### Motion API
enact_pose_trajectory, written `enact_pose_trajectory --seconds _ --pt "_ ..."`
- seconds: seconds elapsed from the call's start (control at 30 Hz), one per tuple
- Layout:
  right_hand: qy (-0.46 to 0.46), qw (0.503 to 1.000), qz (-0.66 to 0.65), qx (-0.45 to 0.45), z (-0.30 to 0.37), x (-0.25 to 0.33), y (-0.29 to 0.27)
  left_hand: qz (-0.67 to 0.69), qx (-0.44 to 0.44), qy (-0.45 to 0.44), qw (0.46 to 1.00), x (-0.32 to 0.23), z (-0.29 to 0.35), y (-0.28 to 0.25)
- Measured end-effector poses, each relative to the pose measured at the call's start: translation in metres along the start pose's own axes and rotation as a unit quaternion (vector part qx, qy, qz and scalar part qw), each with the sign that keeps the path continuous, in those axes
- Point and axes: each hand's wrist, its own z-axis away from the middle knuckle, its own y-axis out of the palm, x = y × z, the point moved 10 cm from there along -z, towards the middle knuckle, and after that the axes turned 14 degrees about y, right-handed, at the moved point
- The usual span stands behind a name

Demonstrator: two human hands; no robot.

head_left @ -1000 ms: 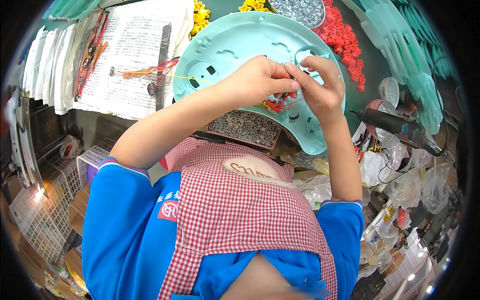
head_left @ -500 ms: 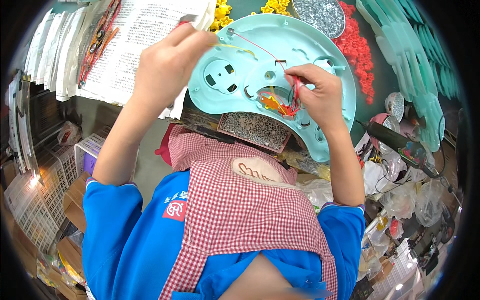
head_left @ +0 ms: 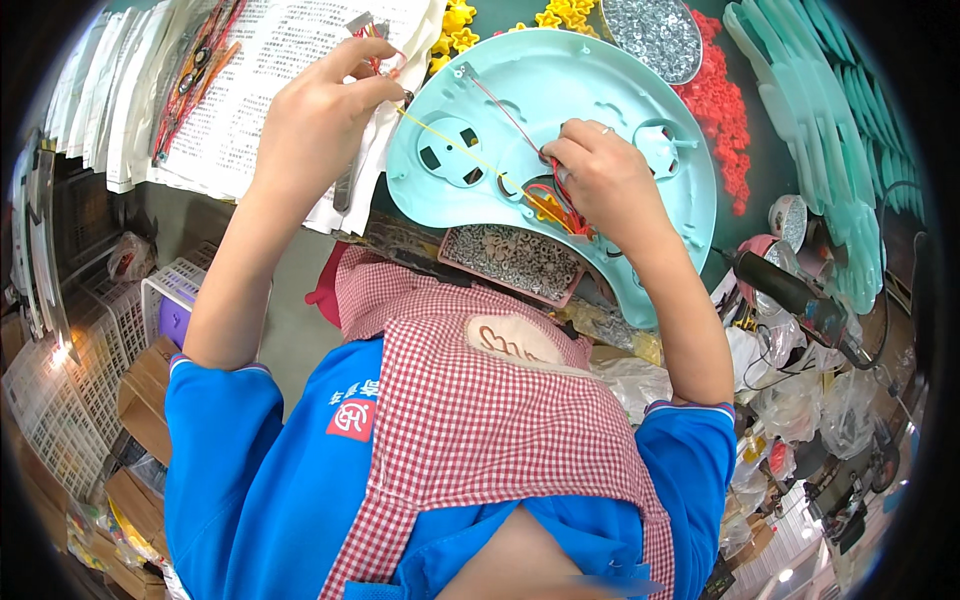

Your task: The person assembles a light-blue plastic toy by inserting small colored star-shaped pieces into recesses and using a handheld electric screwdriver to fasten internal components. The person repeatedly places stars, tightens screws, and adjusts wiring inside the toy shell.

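Note:
A curved, pale turquoise plastic shell (head_left: 440, 205) lies on the table with its hollow inside facing up. My left hand (head_left: 325, 115) is closed in a pinch near the shell's left edge, holding the end of a yellow wire (head_left: 452, 140). Some thin red wire and a small grey piece show beyond its fingers. The yellow wire runs taut across the shell to a small orange circuit board (head_left: 546, 207) near the inner curve. My right hand (head_left: 605, 180) pinches a bundle of red wires (head_left: 562, 188) above that board; its fingertips are partly hidden.
Printed paper sheets (head_left: 275, 75) and a bundle of red wires with small parts (head_left: 190, 85) lie left. Behind are yellow star pieces (head_left: 570, 15), a round tin of screws (head_left: 652, 38) and red pieces (head_left: 722, 130). A screw tray (head_left: 510, 262) sits in front; a power screwdriver (head_left: 790, 290) lies right.
My left hand has opened its grip slightly, and the yellow wire is now stretched straight from it. My right hand has shifted left and down over the board.

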Motion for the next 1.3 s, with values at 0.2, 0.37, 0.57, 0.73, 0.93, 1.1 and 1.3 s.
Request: enact_pose_trajectory --seconds 0.2,0.37,0.57,0.73,0.93,1.1,1.3 --pt "0.059 0.989 -0.126 -0.054 0.017 -0.037 -0.037 0.073 -0.048 -0.025 0.996 -0.003 -0.01 -0.008" --pt "0.107 0.981 -0.136 -0.088 0.027 -0.044 -0.039 0.079 -0.082 0.041 0.993 -0.031 -0.021 -0.006" --pt "0.059 0.994 -0.028 -0.085 0.025 -0.032 -0.03 0.068 -0.044 0.113 0.99 -0.062 -0.035 -0.001" --pt "0.062 0.996 0.002 -0.059 0.019 -0.033 -0.024 0.156 0.022 0.077 0.985 -0.092 -0.032 0.04" --pt "0.044 0.999 -0.02 0.0 0.015 -0.036 -0.018 0.179 0.102 0.036 0.978 -0.107 -0.029 0.062" --pt "0.041 0.997 -0.011 -0.071 0.039 -0.053 -0.047 0.176 0.135 0.045 0.974 -0.113 -0.038 0.068" --pt "0.096 0.989 0.032 -0.111 0.049 -0.047 -0.05 0.171 0.212 0.084 0.958 -0.143 -0.068 0.099"
